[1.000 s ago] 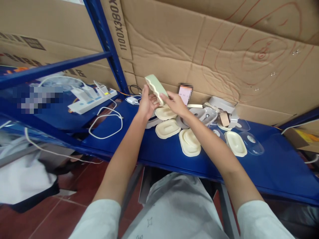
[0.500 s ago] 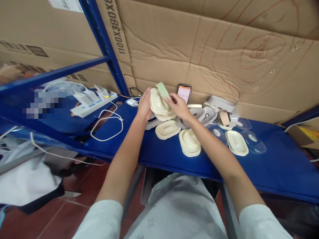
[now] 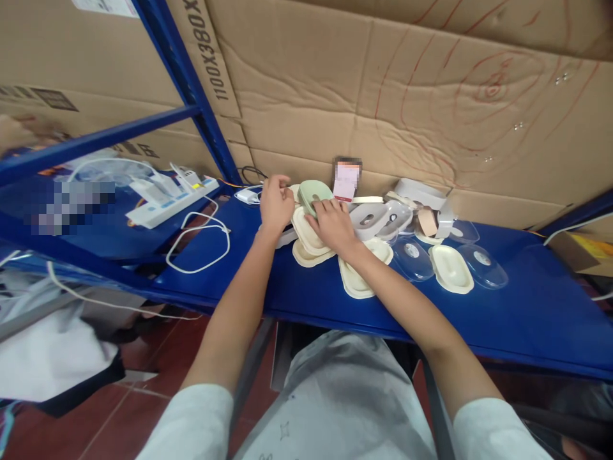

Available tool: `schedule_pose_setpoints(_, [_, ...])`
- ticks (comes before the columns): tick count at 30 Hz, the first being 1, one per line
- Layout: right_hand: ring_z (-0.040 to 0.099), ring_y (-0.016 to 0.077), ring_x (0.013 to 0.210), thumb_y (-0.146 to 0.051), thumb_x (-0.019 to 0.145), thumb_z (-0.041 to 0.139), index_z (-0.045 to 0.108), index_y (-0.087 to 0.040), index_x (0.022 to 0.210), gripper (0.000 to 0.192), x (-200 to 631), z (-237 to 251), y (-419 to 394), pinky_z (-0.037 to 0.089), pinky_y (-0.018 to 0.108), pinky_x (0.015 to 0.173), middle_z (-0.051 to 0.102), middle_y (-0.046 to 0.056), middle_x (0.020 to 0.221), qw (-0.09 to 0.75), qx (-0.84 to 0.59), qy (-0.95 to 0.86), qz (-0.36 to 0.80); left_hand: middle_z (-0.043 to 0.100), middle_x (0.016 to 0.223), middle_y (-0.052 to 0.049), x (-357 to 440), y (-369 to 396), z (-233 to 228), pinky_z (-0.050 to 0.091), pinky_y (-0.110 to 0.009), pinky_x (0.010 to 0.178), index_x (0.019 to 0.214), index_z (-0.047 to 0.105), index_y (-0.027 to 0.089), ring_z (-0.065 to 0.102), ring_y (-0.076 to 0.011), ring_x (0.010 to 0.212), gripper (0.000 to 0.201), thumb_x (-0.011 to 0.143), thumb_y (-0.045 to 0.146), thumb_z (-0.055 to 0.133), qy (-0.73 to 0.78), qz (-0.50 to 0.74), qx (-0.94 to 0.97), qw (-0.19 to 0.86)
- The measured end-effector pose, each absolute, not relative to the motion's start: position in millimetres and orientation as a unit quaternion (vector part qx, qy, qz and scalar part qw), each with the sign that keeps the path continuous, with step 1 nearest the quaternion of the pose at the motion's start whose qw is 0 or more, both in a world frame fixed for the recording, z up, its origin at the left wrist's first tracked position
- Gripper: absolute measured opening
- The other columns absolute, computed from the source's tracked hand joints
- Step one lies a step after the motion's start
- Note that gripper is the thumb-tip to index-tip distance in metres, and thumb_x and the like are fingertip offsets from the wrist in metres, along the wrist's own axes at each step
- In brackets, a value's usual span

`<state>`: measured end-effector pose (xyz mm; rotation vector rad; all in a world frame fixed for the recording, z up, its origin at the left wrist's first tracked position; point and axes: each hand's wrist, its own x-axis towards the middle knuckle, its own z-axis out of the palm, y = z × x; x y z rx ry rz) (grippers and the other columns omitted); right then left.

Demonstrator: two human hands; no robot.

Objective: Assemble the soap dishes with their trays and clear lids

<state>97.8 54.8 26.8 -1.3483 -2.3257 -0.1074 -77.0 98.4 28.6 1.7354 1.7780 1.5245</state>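
My right hand [image 3: 334, 227] has its fingers and thumb on the front edge of a light green oval dish [image 3: 311, 191], whose hollow faces up. My left hand [image 3: 278, 203] is just left of the green dish, fingers loosely bent and apart, close to a cream piece [image 3: 295, 193] partly hidden behind it. Below the right hand, a cream lid-like tray [image 3: 308, 231] rests tilted on another cream tray [image 3: 312, 257]. More cream trays [image 3: 357, 281] lie stacked under my right forearm.
Grey oval dishes [image 3: 368, 220], clear plastic covers [image 3: 412, 260] and a cream tray [image 3: 451, 269] lie to the right on the blue shelf [image 3: 536, 306]. A phone [image 3: 347, 180] leans against the cardboard. A power strip [image 3: 167, 207] and a white cable [image 3: 198, 268] are at the left.
The cream tray held up between my hands now lies lower on the stack. The green dish has turned from edge-on to hollow side up, and my right hand has moved down slightly.
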Motion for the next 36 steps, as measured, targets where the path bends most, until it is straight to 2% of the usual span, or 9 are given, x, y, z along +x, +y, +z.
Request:
schedule_pose_setpoints(3, [0.052,0.0409,0.130,-0.047,0.114,0.036,0.064,-0.009,0.138,0.053,95.4,27.1,59.6,0.035,0.055,0.111,0.067,0.025,0.137,0.214,-0.501,-0.837,-0.049,0.076,0.098,-0.007,-83.8,85.2,37.4,0.050,-0.050,0.108,0.103,0.072,0.025,0.071,-0.0329,0.108,0.018,0.086,0.023,0.065,0.620,0.447,0.635,0.116])
schedule_pose_setpoints(8, [0.053,0.0397,0.128,-0.045,0.113,0.040,0.065,-0.009,0.135,0.049,93.5,27.0,64.9,0.035,0.053,0.109,0.068,0.025,0.135,0.204,-0.517,-0.829,-0.065,0.074,0.086,-0.003,-95.0,72.2,42.5,0.054,-0.046,0.095,0.096,0.073,0.028,0.072,-0.0311,0.091,0.019,0.077,0.027,0.076,0.620,0.350,0.689,0.137])
schedule_pose_setpoints(12, [0.054,0.0382,0.128,-0.043,0.113,0.043,0.067,-0.009,0.133,0.046,91.6,27.8,67.2,0.036,0.051,0.109,0.070,0.023,0.134,0.207,-0.522,-0.824,-0.073,0.073,0.090,-0.003,-94.7,75.7,38.9,0.054,-0.040,0.092,0.098,0.073,0.026,0.071,-0.0287,0.094,0.030,0.070,0.028,0.083,0.607,0.307,0.716,0.156])
schedule_pose_setpoints(15, [0.056,0.0366,0.126,-0.043,0.114,0.044,0.067,-0.009,0.133,0.046,94.2,31.9,66.4,0.038,0.049,0.107,0.072,0.022,0.132,0.218,-0.519,-0.823,-0.076,0.073,0.093,-0.003,-95.5,82.4,34.6,0.054,-0.036,0.090,0.097,0.072,0.024,0.071,-0.0258,0.095,0.027,0.071,0.020,0.077,0.609,0.308,0.713,0.161])
schedule_pose_setpoints(20, [0.057,0.0319,0.126,-0.042,0.117,0.031,0.062,-0.012,0.147,0.052,110.9,37.0,45.4,0.038,0.044,0.108,0.072,0.018,0.135,0.251,-0.489,-0.831,-0.089,0.072,0.091,-0.004,-118.5,98.2,31.1,0.055,-0.034,0.085,0.091,0.069,0.021,0.071,-0.0242,0.089,0.022,0.071,0.012,0.065,0.660,0.361,0.647,0.128])
schedule_pose_setpoints(25, [0.060,0.0334,0.121,-0.045,0.115,0.042,0.065,-0.012,0.143,0.049,119.4,26.1,15.0,0.042,0.047,0.105,0.074,0.017,0.130,0.223,-0.433,-0.866,-0.113,0.072,0.108,-0.012,-138.7,130.7,31.3,0.052,-0.045,0.103,0.098,0.066,0.019,0.068,-0.0313,0.109,0.019,0.082,0.017,0.057,0.703,0.437,0.558,0.056])
schedule_pose_setpoints(28, [0.061,0.0325,0.125,-0.039,0.113,0.049,0.062,-0.013,0.147,0.045,117.2,18.0,10.7,0.042,0.049,0.112,0.071,0.017,0.139,0.205,-0.411,-0.880,-0.123,0.074,0.110,-0.013,-134.8,148.8,26.4,0.052,-0.047,0.105,0.100,0.066,0.019,0.068,-0.0312,0.109,0.016,0.089,0.024,0.056,0.687,0.450,0.567,0.062])
schedule_pose_setpoints(31, [0.058,0.0304,0.136,-0.029,0.113,0.047,0.057,-0.014,0.153,0.044,114.0,12.2,15.4,0.041,0.048,0.119,0.065,0.017,0.150,0.202,-0.410,-0.880,-0.127,0.074,0.116,-0.013,-127.9,154.2,18.1,0.049,-0.048,0.113,0.104,0.067,0.020,0.066,-0.0307,0.117,0.018,0.092,0.031,0.059,0.651,0.451,0.605,0.074])
schedule_pose_setpoints(36, [0.052,0.0293,0.149,-0.019,0.112,0.042,0.063,-0.014,0.148,0.042,111.4,14.8,21.0,0.032,0.052,0.130,0.061,0.015,0.157,0.201,-0.414,-0.878,-0.131,0.070,0.129,-0.016,-121.1,144.0,4.4,0.040,-0.051,0.124,0.113,0.069,0.021,0.057,-0.0326,0.135,0.026,0.100,0.039,0.056,0.610,0.457,0.645,0.067])
